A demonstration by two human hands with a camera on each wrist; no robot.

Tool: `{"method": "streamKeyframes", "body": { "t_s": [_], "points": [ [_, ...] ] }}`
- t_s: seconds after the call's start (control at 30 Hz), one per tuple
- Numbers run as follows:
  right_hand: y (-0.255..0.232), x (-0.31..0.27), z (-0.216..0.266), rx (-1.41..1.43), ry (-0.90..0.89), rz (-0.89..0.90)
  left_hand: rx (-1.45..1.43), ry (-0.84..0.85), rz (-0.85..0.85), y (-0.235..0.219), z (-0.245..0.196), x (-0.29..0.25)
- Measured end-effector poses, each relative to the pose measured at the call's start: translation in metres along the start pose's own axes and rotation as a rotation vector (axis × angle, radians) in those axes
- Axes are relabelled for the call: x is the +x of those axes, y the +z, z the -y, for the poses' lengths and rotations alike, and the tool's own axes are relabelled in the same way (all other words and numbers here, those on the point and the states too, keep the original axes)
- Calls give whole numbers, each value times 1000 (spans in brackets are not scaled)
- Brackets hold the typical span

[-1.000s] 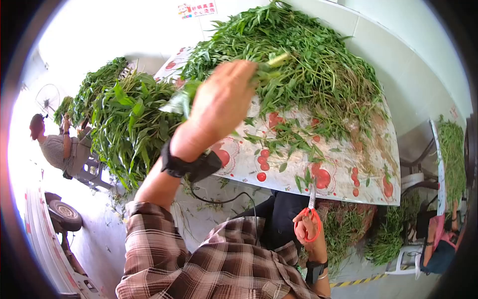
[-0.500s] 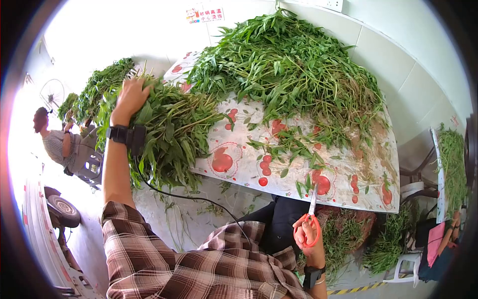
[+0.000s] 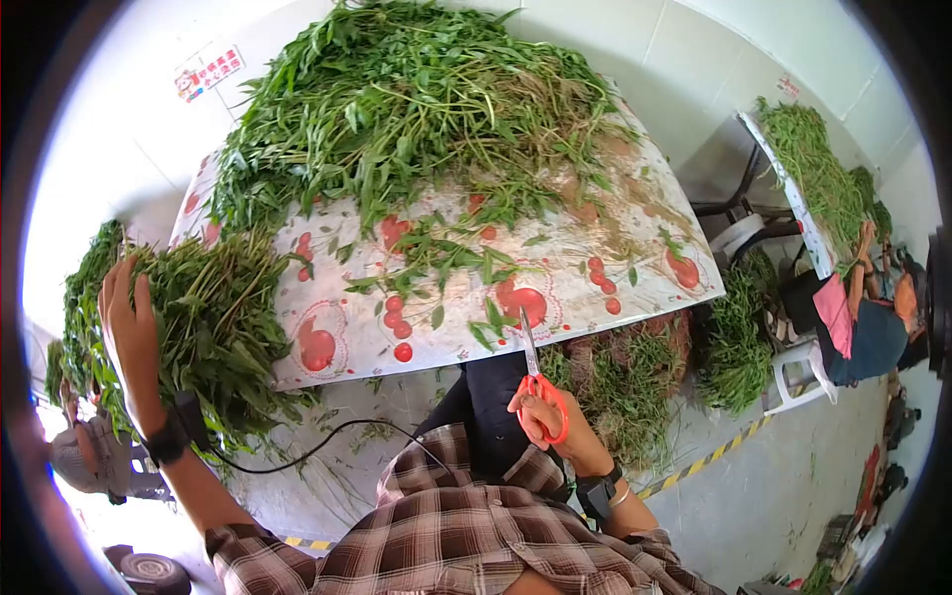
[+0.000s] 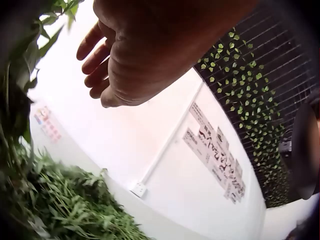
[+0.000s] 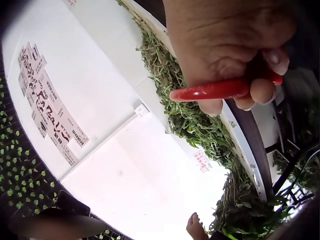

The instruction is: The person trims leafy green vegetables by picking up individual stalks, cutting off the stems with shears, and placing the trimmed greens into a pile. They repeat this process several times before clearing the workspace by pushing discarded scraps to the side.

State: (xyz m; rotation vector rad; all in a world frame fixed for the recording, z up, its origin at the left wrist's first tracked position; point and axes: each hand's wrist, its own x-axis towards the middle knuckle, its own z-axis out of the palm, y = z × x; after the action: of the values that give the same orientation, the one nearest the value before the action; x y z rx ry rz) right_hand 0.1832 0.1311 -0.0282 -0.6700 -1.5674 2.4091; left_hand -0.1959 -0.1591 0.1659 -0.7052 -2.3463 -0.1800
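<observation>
1. Gripping red-handled scissors (image 3: 533,369) in the right hand (image 3: 540,421), with fingers curled about the loops; pointing the long axis nearly to 12 o'clock, slightly toward 11, with the tip over the near edge of the table (image 3: 451,332).
2. Holding nothing in the left hand (image 3: 129,337), with fingers extended toward 12 o'clock; impossible to tell from these views, touching or only hovering at the leafy stack (image 3: 213,317).
3. Placing the leafy stack: at 3 o'clock from the left hand, just beside it, and at 9 o'clock from the scissors, well apart. Clearly nearer to the left hand; too tangled for one sure long axis.
4. Noting loose sprigs (image 3: 426,258) on the table, at 10 o'clock from the scissors' tip.
5. Finding the large green heap (image 3: 397,119) farther out, at 11 o'clock from the right hand, 2 from the left.
6. Seeing more greens (image 3: 635,387) below table height at 2 o'clock from the right hand, and beyond, toward 3, a seated person (image 3: 863,342).
</observation>
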Motion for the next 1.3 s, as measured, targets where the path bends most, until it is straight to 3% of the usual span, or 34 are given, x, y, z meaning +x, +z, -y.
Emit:
{"method": "streamKeyframes", "body": {
  "t_s": [0.13,0.3,0.37,0.47,0.53,0.73,0.87,1.1,1.3],
  "points": [
    [-2,0,14,2,21,-38,-227,52,-24,6,-48,-25],
    [-10,11,44,-163,-157,-219,-574,102,137,25,-125,-41],
    [-23,36,55,-190,-305,-315,-701,221,238,46,-160,-42],
    [-45,70,61,-261,-351,-337,-815,285,290,66,-197,-35],
    [-48,82,64,-235,-345,-445,-891,308,440,76,-214,-31],
    [-53,90,60,-190,-410,-462,-798,371,424,139,-224,-47],
    [-49,86,62,-201,-397,-471,-805,405,444,145,-232,-40],
    [-48,83,66,-245,-348,-474,-942,518,420,148,-296,2],
    [-48,83,65,-194,-381,-465,-979,570,440,195,-352,12]
  ]
}}
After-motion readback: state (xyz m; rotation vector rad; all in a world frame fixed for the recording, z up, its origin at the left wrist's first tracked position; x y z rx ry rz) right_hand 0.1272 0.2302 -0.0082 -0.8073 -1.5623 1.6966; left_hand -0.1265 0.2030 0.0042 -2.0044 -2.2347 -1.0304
